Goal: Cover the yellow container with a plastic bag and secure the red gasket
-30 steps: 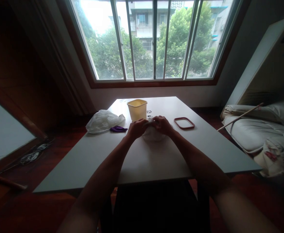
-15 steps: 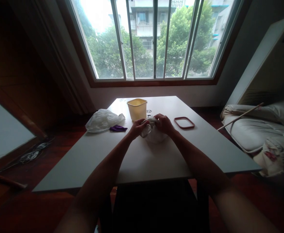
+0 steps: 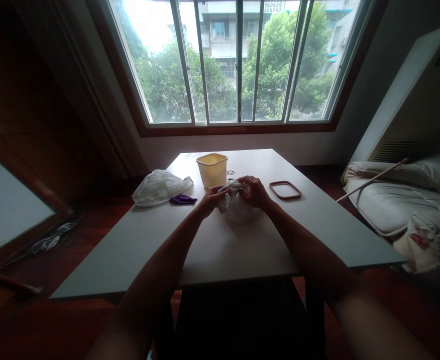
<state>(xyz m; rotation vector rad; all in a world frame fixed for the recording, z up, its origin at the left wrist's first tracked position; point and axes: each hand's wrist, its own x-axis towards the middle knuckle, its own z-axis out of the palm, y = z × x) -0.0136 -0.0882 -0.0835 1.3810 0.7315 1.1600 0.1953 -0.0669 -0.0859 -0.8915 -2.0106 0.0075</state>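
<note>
A whitish, see-through plastic bag (image 3: 239, 212) sits bunched on the table in front of me. My left hand (image 3: 211, 199) grips its gathered top from the left, fingers closed. From the right, my right hand (image 3: 255, 192) pinches the same gathered part. What lies inside the bag, if anything, I cannot make out. Just behind my hands stands a yellow plastic tub (image 3: 212, 172) with no lid on it. A reddish-brown square ring (image 3: 285, 196), like a lid rim, lies flat to the right of my right hand.
The white table (image 3: 137, 257) stands below a window. On its left side lie another white plastic bag (image 3: 158, 188) and a purple cloth (image 3: 183, 199). A small dark object (image 3: 231, 172) is beside the tub. Right of the table, a stick (image 3: 373, 179) rests on a pale cushioned seat (image 3: 381, 205).
Both hands have shifted slightly at the bag's gathered top, and more of the crumpled plastic shows between them. The other things on the table stay where they were.
</note>
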